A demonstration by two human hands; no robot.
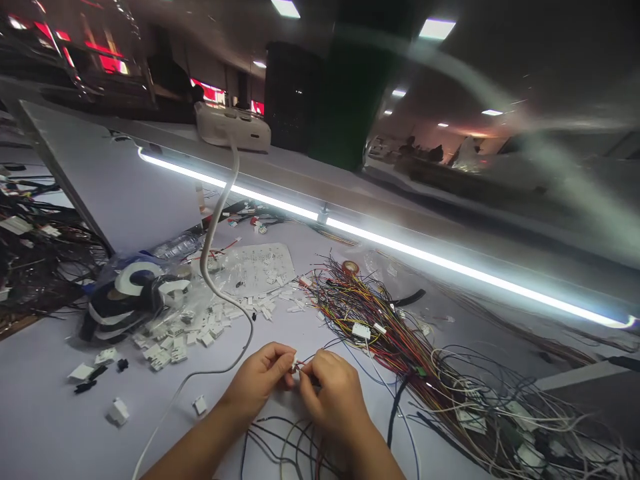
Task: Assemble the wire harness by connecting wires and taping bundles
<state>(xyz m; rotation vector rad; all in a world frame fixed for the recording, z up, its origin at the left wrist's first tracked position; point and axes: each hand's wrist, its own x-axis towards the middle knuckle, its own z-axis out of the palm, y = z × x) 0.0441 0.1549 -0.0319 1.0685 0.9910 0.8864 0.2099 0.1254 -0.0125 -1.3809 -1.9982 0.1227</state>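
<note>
- The left hand [263, 377] sits near the lower middle of the view, knuckles up, fingers curled toward the right.
- Its thumb and forefinger pinch together at the tips in a closed grip.
- The right hand [333, 393] lies just beside it, back of the hand toward the camera, fingers bent toward the left.
- The fingertips of both hands meet, touching, between the two hands.
- Both bare forearms come in from the near edge and angle toward each other, wrists low over the surface [50, 413].

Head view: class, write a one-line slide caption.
Left hand and right hand pinch a small connector beside a wire bundle.
</note>
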